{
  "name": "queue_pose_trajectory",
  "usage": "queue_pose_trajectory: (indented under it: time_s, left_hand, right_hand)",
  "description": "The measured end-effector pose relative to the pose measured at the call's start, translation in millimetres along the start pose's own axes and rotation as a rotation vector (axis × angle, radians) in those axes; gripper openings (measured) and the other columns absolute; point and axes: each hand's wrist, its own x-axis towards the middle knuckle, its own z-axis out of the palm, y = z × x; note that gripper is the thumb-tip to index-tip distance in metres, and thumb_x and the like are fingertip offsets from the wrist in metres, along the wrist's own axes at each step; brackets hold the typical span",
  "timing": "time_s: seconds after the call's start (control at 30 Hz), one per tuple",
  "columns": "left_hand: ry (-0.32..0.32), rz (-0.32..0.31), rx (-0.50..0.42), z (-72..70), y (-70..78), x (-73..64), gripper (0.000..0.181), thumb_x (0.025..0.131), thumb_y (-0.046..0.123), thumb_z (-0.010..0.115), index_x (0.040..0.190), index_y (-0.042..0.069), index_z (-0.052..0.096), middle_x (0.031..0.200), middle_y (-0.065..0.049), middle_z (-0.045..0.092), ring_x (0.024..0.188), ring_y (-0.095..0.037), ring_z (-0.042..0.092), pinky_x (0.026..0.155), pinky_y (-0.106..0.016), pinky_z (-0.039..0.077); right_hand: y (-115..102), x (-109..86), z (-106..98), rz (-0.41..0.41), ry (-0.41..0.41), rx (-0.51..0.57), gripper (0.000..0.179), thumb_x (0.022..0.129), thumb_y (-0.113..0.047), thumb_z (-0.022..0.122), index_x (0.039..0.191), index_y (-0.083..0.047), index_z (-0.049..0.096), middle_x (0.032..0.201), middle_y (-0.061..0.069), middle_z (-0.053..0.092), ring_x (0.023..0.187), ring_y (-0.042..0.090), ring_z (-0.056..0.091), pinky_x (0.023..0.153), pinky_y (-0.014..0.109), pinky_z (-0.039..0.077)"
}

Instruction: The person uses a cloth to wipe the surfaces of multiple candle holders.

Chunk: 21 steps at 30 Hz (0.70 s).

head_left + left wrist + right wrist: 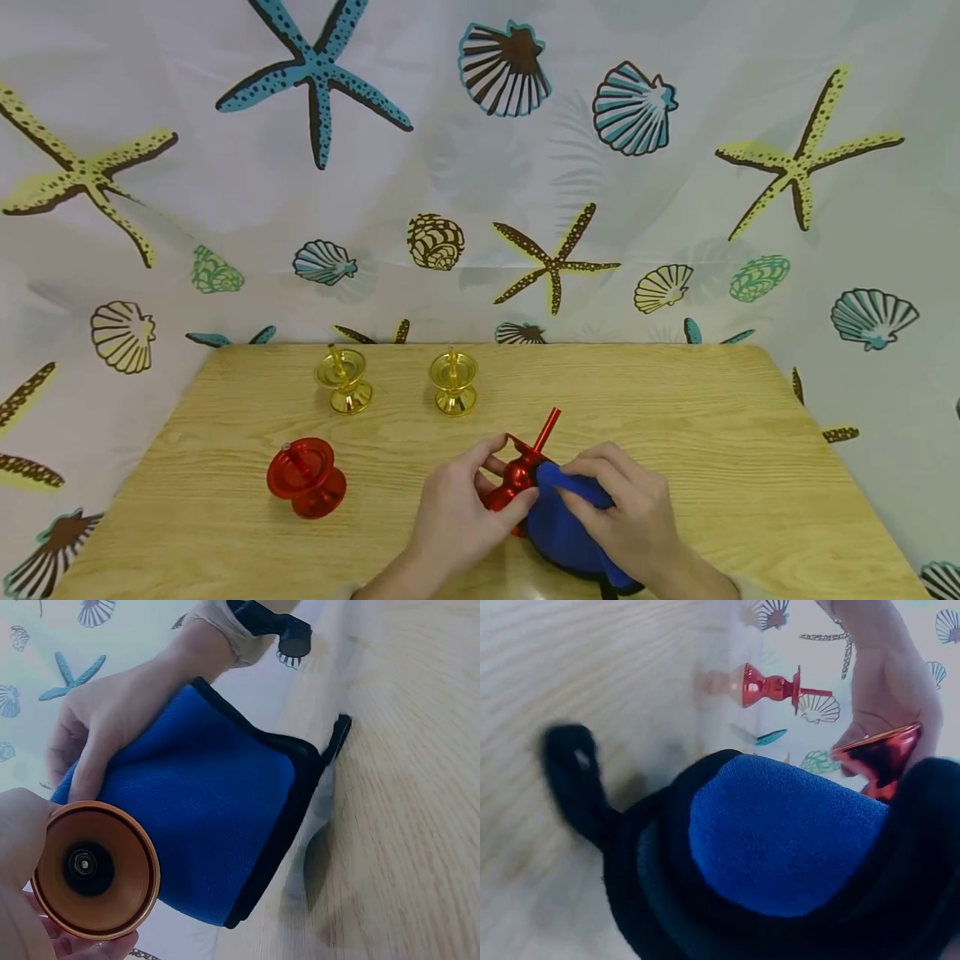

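My left hand (461,504) grips a shiny red candle holder (519,473) by its body, tilted, its spike pointing up and right. In the left wrist view the hollow underside of its base (124,881) faces the camera. My right hand (637,508) pinches a blue cloth (558,533) with black edging and a black loop (574,780). The cloth lies against the right side of the held candle holder, and its lower part hangs down near the table. The right fingertips are partly hidden by the cloth's folds.
Another red candle holder (307,479) stands on the wooden table (712,417) at the left. Two gold candle holders, one left (348,387) and one right (453,387), stand near the back edge. Behind hangs a white curtain (480,167) printed with shells and starfish.
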Motion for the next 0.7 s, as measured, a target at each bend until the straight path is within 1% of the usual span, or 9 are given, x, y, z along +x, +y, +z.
queue_pose_trajectory:
  time_s: [0.07,0.1,0.17,0.23,0.3,0.33,0.43,0.53,0.7]
  left_hand:
    - [0.017,0.032,0.063,1.5,-0.5,-0.1,0.061,0.082,0.032,0.089,0.133,0.004,0.07,0.098,-0.001,0.078,0.069,0.002,0.066,0.061,-0.018,0.051]
    - [0.027,0.049,0.092,2.1,-0.6,-0.1,0.061,0.082,0.032,0.089,0.132,0.004,0.07,0.098,-0.002,0.078,0.069,0.001,0.067,0.062,-0.018,0.051]
    - [0.047,0.086,0.155,3.2,-1.1,-0.2,0.06,0.081,0.031,0.089,0.132,0.004,0.071,0.097,-0.002,0.079,0.07,-0.002,0.069,0.061,-0.019,0.051]
    - [0.064,0.126,0.213,4.1,-1.9,-0.4,0.06,0.08,0.03,0.089,0.131,0.004,0.071,0.097,-0.002,0.08,0.07,-0.004,0.07,0.061,-0.02,0.051]
    - [0.082,0.167,0.272,5.1,-2.9,-0.6,0.06,0.079,0.029,0.09,0.131,0.003,0.071,0.097,-0.002,0.08,0.069,-0.006,0.07,0.061,-0.021,0.051]
    - [0.09,0.187,0.303,5.6,-3.4,-0.7,0.06,0.079,0.028,0.09,0.13,0.003,0.072,0.097,-0.002,0.08,0.069,-0.006,0.07,0.061,-0.021,0.051]
    - [0.112,0.236,0.371,7.1,-4.1,-0.4,0.061,0.078,0.028,0.09,0.13,0.003,0.072,0.096,-0.002,0.079,0.069,-0.009,0.07,0.059,-0.02,0.05]
    - [0.12,0.244,0.384,7.6,-3.5,0.2,0.061,0.078,0.028,0.09,0.131,0.003,0.072,0.095,-0.001,0.079,0.069,-0.008,0.069,0.058,-0.019,0.048]
    - [0.102,0.184,0.291,6.3,-1.5,1.7,0.06,0.078,0.028,0.09,0.132,0.006,0.072,0.095,0.0,0.079,0.067,-0.003,0.066,0.058,-0.017,0.046]
  right_hand:
    - [-2.4,3.1,0.6,0.007,-0.015,-0.008,0.029,0.103,-0.034,0.065,0.095,-0.009,0.075,0.088,0.003,0.071,0.071,0.015,0.073,0.069,0.018,0.061]
    - [-3.3,4.8,0.9,0.011,-0.024,-0.015,0.023,0.101,-0.031,0.07,0.095,-0.01,0.076,0.089,0.002,0.071,0.071,0.014,0.073,0.068,0.019,0.061]
    - [-5.1,8.6,1.4,0.02,-0.044,-0.031,0.013,0.093,-0.023,0.082,0.096,-0.011,0.076,0.089,0.001,0.072,0.073,0.012,0.073,0.069,0.02,0.061]
    - [-6.3,12.3,2.2,0.02,-0.064,-0.049,0.021,0.081,-0.012,0.092,0.095,-0.011,0.076,0.09,0.001,0.073,0.074,0.011,0.073,0.069,0.02,0.062]
    - [-7.5,16.5,3.1,0.01,-0.078,-0.07,0.033,0.069,-0.002,0.095,0.094,-0.012,0.077,0.09,0.0,0.073,0.074,0.01,0.074,0.068,0.02,0.062]
    - [-7.9,18.6,3.6,0.003,-0.084,-0.081,0.035,0.066,-0.001,0.096,0.094,-0.012,0.077,0.089,0.0,0.073,0.073,0.01,0.074,0.067,0.02,0.062]
    - [-8.6,24.6,4.2,-0.021,-0.092,-0.109,0.035,0.065,-0.003,0.097,0.092,-0.012,0.077,0.088,-0.001,0.073,0.071,0.009,0.074,0.066,0.021,0.062]
    - [-8.5,28.0,3.4,-0.019,-0.107,-0.126,0.034,0.066,-0.005,0.098,0.091,-0.012,0.077,0.087,-0.002,0.072,0.071,0.009,0.074,0.065,0.022,0.062]
    - [-7.6,28.2,-0.3,-0.024,-0.102,-0.115,0.036,0.065,-0.005,0.098,0.094,-0.012,0.077,0.088,-0.002,0.073,0.072,0.009,0.074,0.067,0.022,0.062]
